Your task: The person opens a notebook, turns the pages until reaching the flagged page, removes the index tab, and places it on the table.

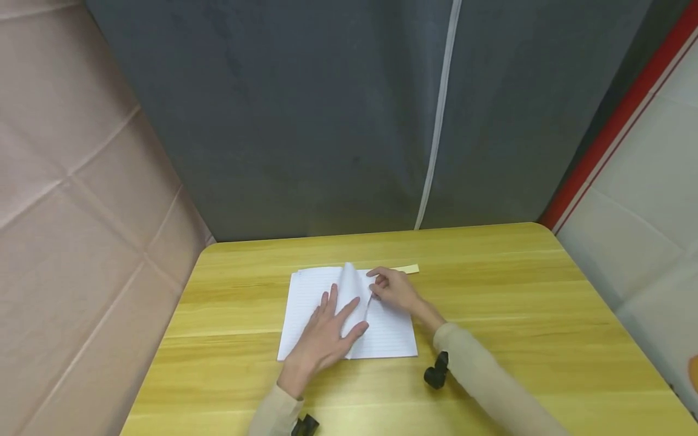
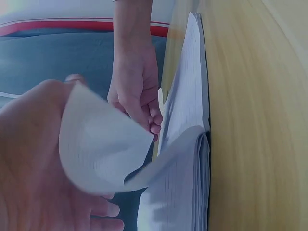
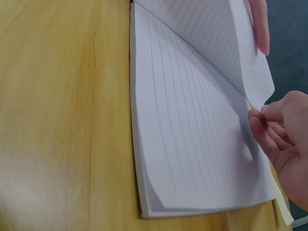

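Lined white paper of an open notebook (image 1: 349, 315) lies mid-table (image 1: 491, 290). One page (image 1: 354, 287) is half turned, its edge pinched by the right hand (image 1: 395, 289); the left hand (image 1: 327, 336) rests flat, fingers spread, on the left side.

1. Table (image 1: 518, 315): yellow wood-grain laminate top, rounded far corners, grain running left-right. Takes up the lower half of the head view.
2. Back wall (image 1: 327, 121): dark grey fabric panel, standing right behind the table's far edge.
3. White strip (image 1: 438, 115): runs top to bottom down the grey fabric, right of centre, ending at the table edge. Zip or seam, cannot tell.
4. Left wall (image 1: 71, 212): beige-pink quilted panel with stitched creases, angled in toward the table.
5. Right wall (image 1: 654, 200): pale grey-white panel, with a red border (image 1: 616, 127) running diagonally along its edge against the grey fabric.
6. Light: even, soft, no hard shadows on the tabletop.
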